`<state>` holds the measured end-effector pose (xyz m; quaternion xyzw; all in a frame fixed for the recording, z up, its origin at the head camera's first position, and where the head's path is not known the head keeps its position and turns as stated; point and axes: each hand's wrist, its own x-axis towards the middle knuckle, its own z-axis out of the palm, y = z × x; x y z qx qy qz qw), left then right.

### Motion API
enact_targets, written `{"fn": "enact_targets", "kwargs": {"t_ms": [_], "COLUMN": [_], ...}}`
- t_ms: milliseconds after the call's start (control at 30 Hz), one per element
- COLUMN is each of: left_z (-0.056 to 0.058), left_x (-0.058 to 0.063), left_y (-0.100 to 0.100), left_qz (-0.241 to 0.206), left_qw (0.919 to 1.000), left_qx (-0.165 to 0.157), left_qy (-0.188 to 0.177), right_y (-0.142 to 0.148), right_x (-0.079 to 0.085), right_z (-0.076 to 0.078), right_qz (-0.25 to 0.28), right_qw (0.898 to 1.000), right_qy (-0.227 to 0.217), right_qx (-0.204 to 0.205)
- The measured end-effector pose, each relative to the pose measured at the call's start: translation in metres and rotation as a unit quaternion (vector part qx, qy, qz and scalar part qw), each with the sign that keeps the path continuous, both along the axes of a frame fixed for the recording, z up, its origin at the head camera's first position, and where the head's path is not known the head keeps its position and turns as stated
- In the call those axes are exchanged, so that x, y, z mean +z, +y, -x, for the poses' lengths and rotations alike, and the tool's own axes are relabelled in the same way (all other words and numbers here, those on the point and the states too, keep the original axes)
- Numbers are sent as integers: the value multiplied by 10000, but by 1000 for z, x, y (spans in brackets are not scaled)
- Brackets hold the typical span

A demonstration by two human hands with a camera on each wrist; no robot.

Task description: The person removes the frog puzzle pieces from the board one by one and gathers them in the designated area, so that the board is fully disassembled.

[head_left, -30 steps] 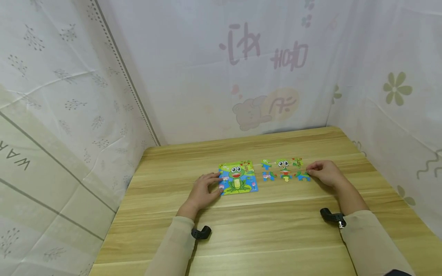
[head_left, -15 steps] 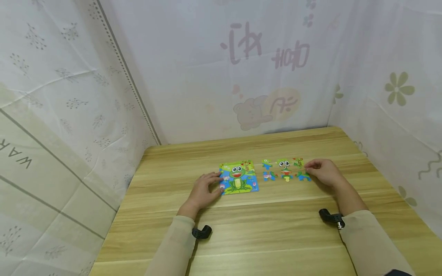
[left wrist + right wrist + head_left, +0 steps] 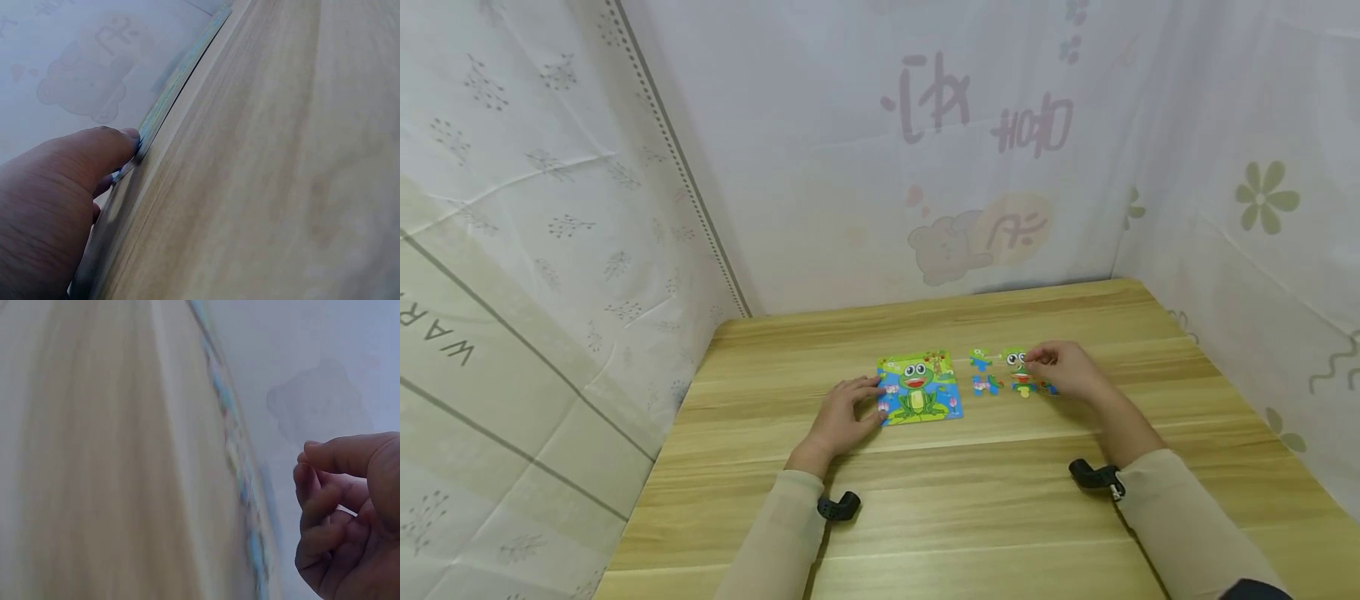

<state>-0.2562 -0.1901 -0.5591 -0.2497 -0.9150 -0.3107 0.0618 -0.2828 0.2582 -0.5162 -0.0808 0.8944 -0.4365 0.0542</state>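
Note:
A square frog puzzle board (image 3: 919,387) lies flat on the table. My left hand (image 3: 838,417) rests at its left side, thumb and fingertips touching the edge, the thumb (image 3: 112,147) on the board's rim in the left wrist view. Right of the board, several loose puzzle pieces lie in two rows, among them a frog-eye piece (image 3: 1011,358) and a frog-body piece (image 3: 1024,389). My right hand (image 3: 1071,371) hovers over the right part of these rows, hiding some pieces. Its thumb and forefinger (image 3: 309,465) meet at the tips, other fingers curled; nothing shows between them.
The wood-grain table (image 3: 955,500) reaches back to a printed white curtain (image 3: 850,167), with more curtain on both sides. Black curved camera mounts (image 3: 1093,477) sit at both wrists. A blue-and-green piece (image 3: 980,359) lies nearest the board.
My right hand has moved left, from the right end of the loose pieces to over their right and middle part. My left hand stays at the board's edge.

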Motion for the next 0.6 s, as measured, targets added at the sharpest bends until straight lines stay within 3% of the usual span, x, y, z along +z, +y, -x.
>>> {"fn": "enact_targets", "kwargs": {"t_ms": [300, 600], "left_z": [1, 2], "left_x": [-4, -3], "left_y": [-1, -1], "left_qz": [65, 91], "left_qw": [10000, 9999], "left_qx": [41, 41], "left_qy": [21, -15], "right_y": [-49, -91], "right_x": [11, 20], "right_z": [8, 9], "right_qz": [472, 370], "right_qw": [9965, 9925], "right_qy": [-35, 82], "right_qx": [691, 1160]}}
